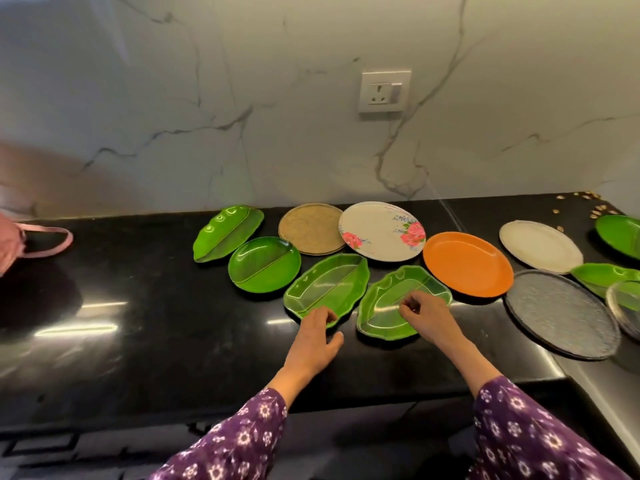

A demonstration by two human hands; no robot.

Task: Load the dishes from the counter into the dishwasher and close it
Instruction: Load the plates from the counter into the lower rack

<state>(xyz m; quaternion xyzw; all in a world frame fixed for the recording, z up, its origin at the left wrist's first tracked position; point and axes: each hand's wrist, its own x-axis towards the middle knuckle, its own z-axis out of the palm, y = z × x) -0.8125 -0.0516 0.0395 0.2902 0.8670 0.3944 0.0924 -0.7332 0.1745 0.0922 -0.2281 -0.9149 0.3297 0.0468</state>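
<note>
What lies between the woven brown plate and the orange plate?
In the head view, the white floral plate lies between the woven brown plate and the orange plate.

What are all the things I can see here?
leaf-shaped dishes: three, green, mid-counter
round divided plate: one, green, among them
right-edge dishes: two, green, cut off at right
woven plate: one, tan, at the back
floral plate: one, white with pink roses, beside the woven plate
orange plate: one, orange, right of centre
white plate: one, white, back right
textured plate: one, grey, front right
clear plate: one, see-through, right edge, partly out of view
crumbs: several, tan, back right corner
pink strap: one, pink, far left
wall socket: one, white, marble wall
counter: one, black, under everything
left hand: one, on a leaf-shaped dish's near rim
right hand: one, over the neighbouring leaf-shaped dish
</note>
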